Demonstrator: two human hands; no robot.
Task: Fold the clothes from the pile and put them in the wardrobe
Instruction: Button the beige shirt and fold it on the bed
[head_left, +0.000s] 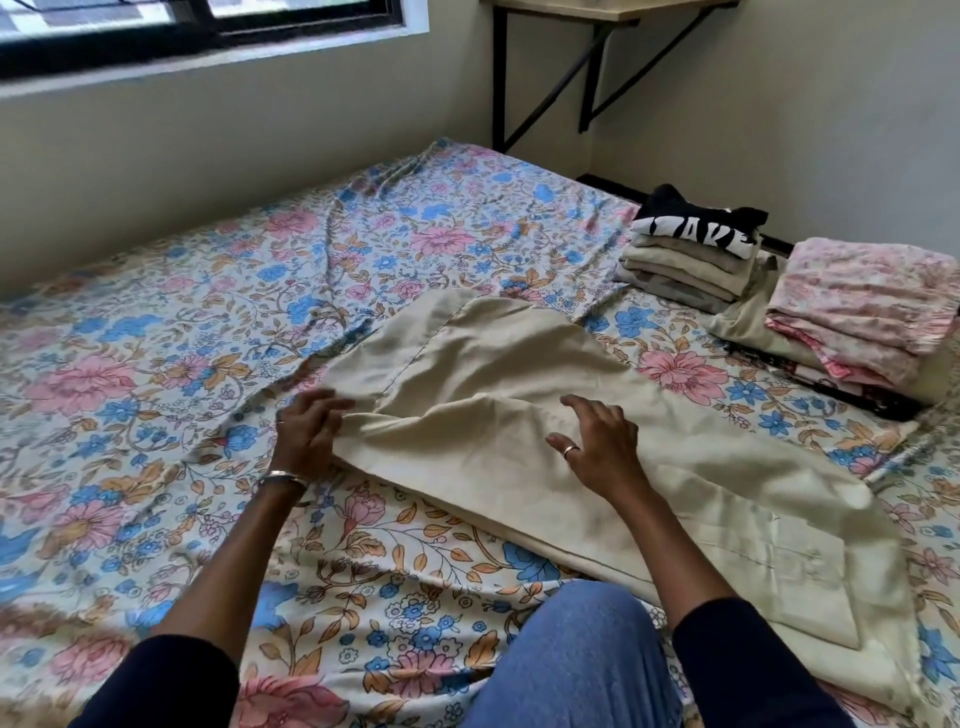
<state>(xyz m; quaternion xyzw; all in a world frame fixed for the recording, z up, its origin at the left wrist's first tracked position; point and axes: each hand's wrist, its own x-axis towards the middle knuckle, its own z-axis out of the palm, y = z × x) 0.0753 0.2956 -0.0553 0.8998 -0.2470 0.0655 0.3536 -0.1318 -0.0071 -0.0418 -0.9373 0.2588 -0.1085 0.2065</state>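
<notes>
Our knee (566, 654) nearest on floral bed (208, 312); beige garment (519, 415) spread before us; left hand (309, 431) pinches its edge; right hand (602, 441) hovers, fingers released; folded stacks (691, 254) far right.

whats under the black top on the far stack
Under the black top lie several folded beige and grey garments, stacked on the floral sheet. Only their front edges show; what kind each is stays hidden by the layers above.
</notes>
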